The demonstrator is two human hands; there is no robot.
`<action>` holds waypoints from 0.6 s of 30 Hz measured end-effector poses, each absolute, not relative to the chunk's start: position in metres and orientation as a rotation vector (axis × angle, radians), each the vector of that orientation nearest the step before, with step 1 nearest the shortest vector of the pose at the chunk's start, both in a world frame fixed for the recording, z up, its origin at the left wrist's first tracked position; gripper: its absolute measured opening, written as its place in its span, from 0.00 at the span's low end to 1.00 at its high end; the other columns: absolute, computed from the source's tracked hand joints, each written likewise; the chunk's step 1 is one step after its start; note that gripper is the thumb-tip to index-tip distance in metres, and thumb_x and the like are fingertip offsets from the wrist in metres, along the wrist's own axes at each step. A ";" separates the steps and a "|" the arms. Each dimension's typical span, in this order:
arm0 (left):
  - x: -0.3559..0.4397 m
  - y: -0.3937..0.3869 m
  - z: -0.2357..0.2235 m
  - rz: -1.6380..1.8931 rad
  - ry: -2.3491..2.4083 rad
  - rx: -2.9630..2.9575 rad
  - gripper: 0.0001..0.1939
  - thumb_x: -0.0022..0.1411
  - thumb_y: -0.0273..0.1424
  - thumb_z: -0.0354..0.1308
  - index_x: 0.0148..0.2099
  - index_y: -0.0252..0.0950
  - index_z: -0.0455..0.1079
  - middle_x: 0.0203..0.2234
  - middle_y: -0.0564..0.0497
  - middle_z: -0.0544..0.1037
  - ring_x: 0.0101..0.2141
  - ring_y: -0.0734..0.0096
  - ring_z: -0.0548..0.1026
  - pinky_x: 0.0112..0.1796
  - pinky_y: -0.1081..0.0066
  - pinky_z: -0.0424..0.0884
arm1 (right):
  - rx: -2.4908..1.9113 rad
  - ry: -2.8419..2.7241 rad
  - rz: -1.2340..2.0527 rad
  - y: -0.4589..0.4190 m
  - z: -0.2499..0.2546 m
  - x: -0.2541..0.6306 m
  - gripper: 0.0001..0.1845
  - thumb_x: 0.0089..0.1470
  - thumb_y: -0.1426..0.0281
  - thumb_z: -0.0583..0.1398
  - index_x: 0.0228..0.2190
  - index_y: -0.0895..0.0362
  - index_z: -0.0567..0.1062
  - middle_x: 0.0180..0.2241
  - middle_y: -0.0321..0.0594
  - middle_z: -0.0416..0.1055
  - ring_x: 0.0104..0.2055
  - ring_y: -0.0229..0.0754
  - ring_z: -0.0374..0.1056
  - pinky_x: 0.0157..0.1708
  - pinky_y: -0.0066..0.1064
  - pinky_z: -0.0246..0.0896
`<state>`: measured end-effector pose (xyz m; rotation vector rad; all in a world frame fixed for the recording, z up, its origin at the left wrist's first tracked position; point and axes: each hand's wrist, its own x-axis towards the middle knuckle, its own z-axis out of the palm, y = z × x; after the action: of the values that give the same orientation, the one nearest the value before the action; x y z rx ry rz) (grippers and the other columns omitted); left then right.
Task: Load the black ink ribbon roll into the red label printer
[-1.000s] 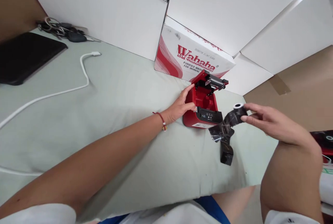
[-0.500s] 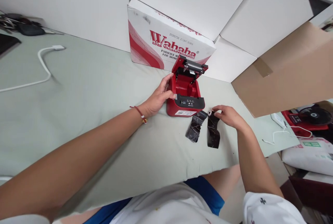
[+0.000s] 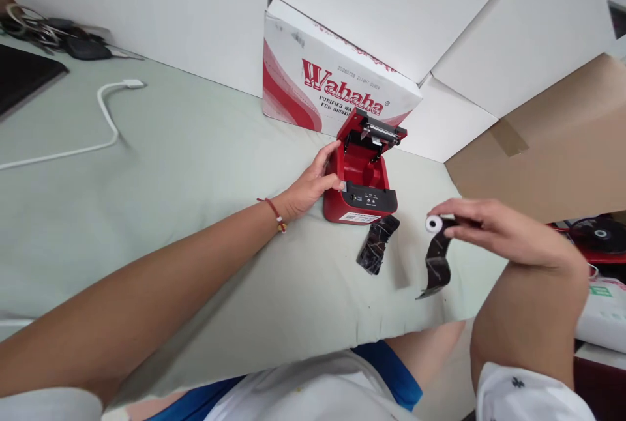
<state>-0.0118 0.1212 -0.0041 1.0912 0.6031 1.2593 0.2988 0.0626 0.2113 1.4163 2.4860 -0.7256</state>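
Observation:
A red and black label printer (image 3: 359, 196) stands on the table with its lid (image 3: 374, 128) raised and its red bay bare inside. My left hand (image 3: 315, 185) grips the printer's left side, thumb on the front top edge and fingers along the side wall. Off to the right, my right hand (image 3: 482, 225) pinches a small paper roll (image 3: 433, 224) with a white end, lifted above the table. From that roll a black strip (image 3: 437, 268) hangs down in a wave. Another crumpled black strip (image 3: 376, 246) lies just in front of the printer.
Behind the printer stands a Wahaha carton (image 3: 293, 75), with white boxes (image 3: 381, 4) stacked behind. A brown carton (image 3: 552, 141) is at the right. On the left lie a white cable (image 3: 110, 121), keys (image 3: 85, 48) and a flat black object (image 3: 24, 79).
My right hand has lifted the roll with its black strip off the table and drawn it right, away from the printer. My left hand stays on the printer; the view has shifted slightly.

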 end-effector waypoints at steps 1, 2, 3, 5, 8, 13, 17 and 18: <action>-0.011 0.121 -0.004 1.270 0.612 1.076 0.53 0.50 0.32 0.66 0.77 0.46 0.53 0.76 0.46 0.61 0.76 0.47 0.58 0.76 0.45 0.54 | 1.405 2.535 -0.653 0.066 0.222 0.285 0.22 0.71 0.53 0.59 0.56 0.50 0.82 0.45 0.44 0.84 0.39 0.47 0.77 0.39 0.36 0.72; -0.010 0.121 -0.004 1.281 0.625 1.063 0.54 0.50 0.32 0.67 0.77 0.45 0.52 0.77 0.45 0.61 0.76 0.47 0.57 0.77 0.46 0.52 | 1.389 2.582 -0.584 0.070 0.227 0.269 0.23 0.71 0.53 0.59 0.57 0.51 0.81 0.43 0.43 0.83 0.35 0.45 0.75 0.37 0.36 0.70; -0.010 0.122 -0.004 1.286 0.640 1.056 0.54 0.49 0.33 0.67 0.77 0.43 0.52 0.76 0.44 0.61 0.77 0.46 0.57 0.77 0.47 0.52 | 1.377 2.619 -0.513 0.075 0.228 0.251 0.22 0.71 0.55 0.59 0.57 0.51 0.81 0.43 0.43 0.83 0.34 0.45 0.74 0.37 0.36 0.69; -0.010 0.122 -0.007 1.275 0.665 1.067 0.54 0.51 0.34 0.67 0.77 0.43 0.52 0.75 0.44 0.63 0.75 0.45 0.59 0.76 0.45 0.52 | 1.371 2.641 -0.354 0.088 0.216 0.214 0.19 0.70 0.63 0.59 0.57 0.52 0.80 0.48 0.44 0.83 0.41 0.47 0.76 0.43 0.37 0.69; -0.010 0.122 -0.012 1.266 0.678 1.121 0.51 0.54 0.34 0.65 0.78 0.46 0.53 0.74 0.45 0.65 0.73 0.44 0.63 0.75 0.41 0.55 | 1.407 2.526 -0.075 0.108 0.188 0.167 0.19 0.67 0.73 0.58 0.55 0.56 0.81 0.53 0.49 0.82 0.48 0.52 0.77 0.45 0.38 0.67; -0.010 0.123 -0.015 1.293 0.690 1.142 0.50 0.54 0.32 0.66 0.78 0.45 0.56 0.74 0.45 0.65 0.73 0.42 0.61 0.75 0.40 0.55 | 1.346 2.359 -0.052 0.136 0.162 0.133 0.19 0.63 0.79 0.58 0.52 0.60 0.81 0.50 0.54 0.83 0.45 0.52 0.77 0.39 0.35 0.62; -0.009 0.124 -0.015 1.277 0.666 1.129 0.51 0.54 0.32 0.66 0.79 0.46 0.55 0.74 0.44 0.63 0.72 0.42 0.63 0.74 0.40 0.57 | 1.381 2.375 -0.122 0.150 0.152 0.130 0.20 0.63 0.80 0.60 0.53 0.60 0.81 0.51 0.54 0.83 0.48 0.54 0.78 0.42 0.34 0.63; -0.009 0.124 -0.015 1.275 0.663 1.131 0.51 0.54 0.32 0.66 0.79 0.46 0.55 0.75 0.44 0.63 0.73 0.42 0.62 0.74 0.41 0.57 | 1.394 2.383 -0.122 0.153 0.149 0.130 0.20 0.63 0.80 0.60 0.53 0.60 0.81 0.51 0.54 0.83 0.49 0.54 0.78 0.42 0.35 0.64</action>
<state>-0.0091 0.1240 -0.0155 1.1313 0.6631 1.2751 0.1304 0.1530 0.1490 1.3939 2.3826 -0.1223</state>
